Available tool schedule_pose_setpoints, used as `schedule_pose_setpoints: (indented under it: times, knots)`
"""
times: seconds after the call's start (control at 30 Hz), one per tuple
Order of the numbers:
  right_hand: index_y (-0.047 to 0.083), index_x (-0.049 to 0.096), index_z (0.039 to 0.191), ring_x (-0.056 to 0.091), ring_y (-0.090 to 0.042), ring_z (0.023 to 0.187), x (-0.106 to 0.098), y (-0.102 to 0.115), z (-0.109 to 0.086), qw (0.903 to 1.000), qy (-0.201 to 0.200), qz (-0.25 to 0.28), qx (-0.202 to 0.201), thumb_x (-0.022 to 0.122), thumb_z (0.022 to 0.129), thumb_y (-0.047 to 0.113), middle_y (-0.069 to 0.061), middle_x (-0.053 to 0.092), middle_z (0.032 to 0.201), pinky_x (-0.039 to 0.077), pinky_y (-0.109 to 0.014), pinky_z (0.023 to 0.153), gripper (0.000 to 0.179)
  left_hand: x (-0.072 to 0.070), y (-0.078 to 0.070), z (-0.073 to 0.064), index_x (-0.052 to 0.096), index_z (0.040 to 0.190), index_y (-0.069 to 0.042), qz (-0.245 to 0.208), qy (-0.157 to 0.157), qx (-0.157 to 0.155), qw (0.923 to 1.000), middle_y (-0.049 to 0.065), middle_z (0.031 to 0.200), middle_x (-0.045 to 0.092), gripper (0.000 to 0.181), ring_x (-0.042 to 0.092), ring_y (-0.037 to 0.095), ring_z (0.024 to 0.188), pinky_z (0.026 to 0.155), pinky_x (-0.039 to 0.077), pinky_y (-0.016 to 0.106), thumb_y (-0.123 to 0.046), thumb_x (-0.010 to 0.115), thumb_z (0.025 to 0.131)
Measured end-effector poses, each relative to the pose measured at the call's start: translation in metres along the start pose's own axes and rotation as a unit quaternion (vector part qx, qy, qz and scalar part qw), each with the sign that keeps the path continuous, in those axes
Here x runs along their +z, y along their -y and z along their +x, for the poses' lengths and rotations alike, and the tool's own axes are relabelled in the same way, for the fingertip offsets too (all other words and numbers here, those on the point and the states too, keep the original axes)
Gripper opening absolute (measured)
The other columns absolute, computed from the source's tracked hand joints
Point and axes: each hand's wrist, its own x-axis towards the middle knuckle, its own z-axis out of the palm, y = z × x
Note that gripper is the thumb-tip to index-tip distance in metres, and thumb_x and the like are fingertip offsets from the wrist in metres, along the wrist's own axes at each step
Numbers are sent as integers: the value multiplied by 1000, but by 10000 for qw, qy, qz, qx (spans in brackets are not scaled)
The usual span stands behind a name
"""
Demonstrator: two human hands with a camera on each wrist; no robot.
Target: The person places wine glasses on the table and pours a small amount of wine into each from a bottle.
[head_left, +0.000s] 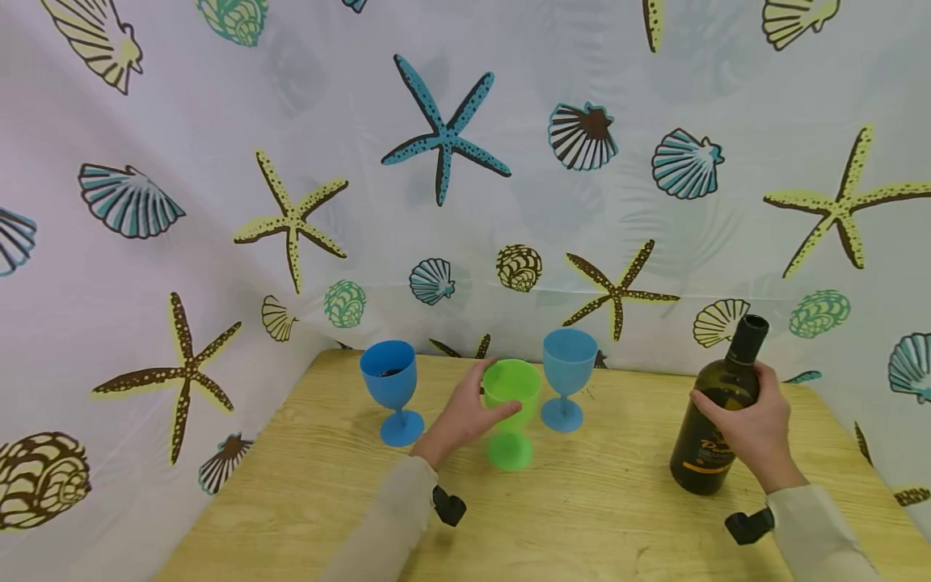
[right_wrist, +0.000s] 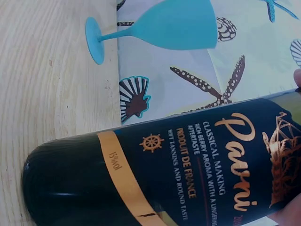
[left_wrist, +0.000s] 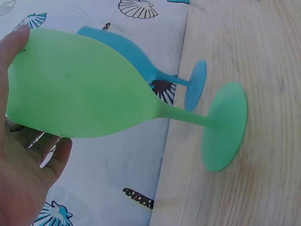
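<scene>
My left hand (head_left: pixel 465 414) holds a green plastic goblet (head_left: pixel 512 383) by its bowl, with thumb and fingers on opposite sides near the rim. In the left wrist view the foot of this goblet (left_wrist: pixel 84 87) is at the wooden tabletop. My right hand (head_left: pixel 762 440) grips a dark wine bottle (head_left: pixel 700 457) round its upper body, below the neck. The bottle leans slightly to the right, its mouth uncovered. Gold lettering reading "Pavni" shows on its label (right_wrist: pixel 202 165) in the right wrist view. A light blue goblet (head_left: pixel 569 362) stands just behind and right of the green one.
A darker blue goblet (head_left: pixel 393 380) with something dark inside stands left of my left hand. All this is on a pale wooden table (head_left: pixel 582 525). A white cloth (head_left: pixel 494 226) printed with shells and starfish hangs along the table's back and sides.
</scene>
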Motion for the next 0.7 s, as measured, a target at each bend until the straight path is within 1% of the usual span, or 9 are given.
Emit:
schedule_pose_setpoints:
  times: [0.1, 0.17, 0.27, 0.33, 0.4, 0.47, 0.57, 0.63, 0.7]
  knots:
    - [5, 39, 134, 50, 0, 82, 3, 3, -2, 9997, 23, -61, -218, 79, 78, 25, -12, 54, 112, 45, -19, 65, 71, 5, -4, -1, 23, 149, -5, 13, 56, 85, 9999, 14, 148, 31, 87, 36, 31, 132, 99, 38, 42, -40, 70, 85]
    - [5, 41, 132, 50, 1, 82, 5, 5, -3, 9992, 49, -105, -385, 79, 78, 24, -12, 55, 110, 47, -23, 67, 70, 8, -6, -1, 24, 149, -5, 58, 93, 165, 9998, 14, 148, 31, 86, 36, 31, 132, 98, 39, 42, -40, 70, 85]
    - [4, 42, 131, 50, 4, 82, 8, 7, -4, 9979, 65, -152, -625, 80, 76, 21, -13, 56, 109, 51, -34, 69, 69, 14, -9, -2, 25, 148, -5, 58, 160, 285, 9994, 15, 147, 32, 85, 36, 30, 131, 97, 39, 43, -40, 70, 85]
    - [3, 42, 131, 50, 3, 82, 10, 8, -5, 9969, 78, -196, -753, 81, 76, 20, -13, 56, 109, 52, -40, 70, 70, 17, -11, -2, 25, 148, -5, 11, 218, 307, 9993, 14, 147, 33, 85, 37, 29, 131, 98, 39, 43, -40, 70, 85]
    - [2, 43, 131, 53, -3, 84, 11, 8, -6, 9959, 110, -185, -883, 81, 75, 19, -14, 55, 109, 52, -45, 70, 70, 20, -13, -3, 24, 149, -7, -79, 294, 309, 9991, 14, 147, 32, 85, 37, 30, 131, 98, 38, 44, -40, 70, 85]
    - [2, 43, 131, 56, -13, 85, 12, 8, -7, 9948, 178, -153, -987, 81, 75, 19, -14, 55, 108, 52, -49, 70, 70, 23, -15, -4, 24, 149, -8, -124, 350, 311, 9988, 14, 148, 32, 85, 37, 29, 131, 99, 38, 45, -39, 70, 85]
    - [1, 44, 129, 58, -28, 87, 14, 9, -8, 9921, 227, -151, -1221, 82, 74, 17, -16, 54, 108, 51, -54, 71, 69, 28, -17, -5, 24, 149, -9, -151, 406, 342, 9985, 13, 148, 32, 85, 37, 28, 131, 99, 39, 44, -40, 70, 85]
    - [0, 45, 128, 57, -31, 88, 15, 9, -9, 9892, 222, -210, -1432, 83, 72, 14, -15, 53, 108, 50, -55, 70, 68, 31, -18, -5, 24, 149, -10, -175, 416, 342, 9984, 12, 148, 32, 85, 38, 27, 130, 98, 39, 45, -41, 70, 85]
    - [0, 48, 125, 56, -30, 88, 16, 9, -8, 9840, 169, -282, -1750, 85, 68, 10, -16, 52, 107, 49, -55, 69, 69, 33, -18, -6, 24, 149, -10, -214, 425, 326, 9983, 11, 148, 32, 85, 38, 27, 130, 98, 39, 44, -43, 69, 85]
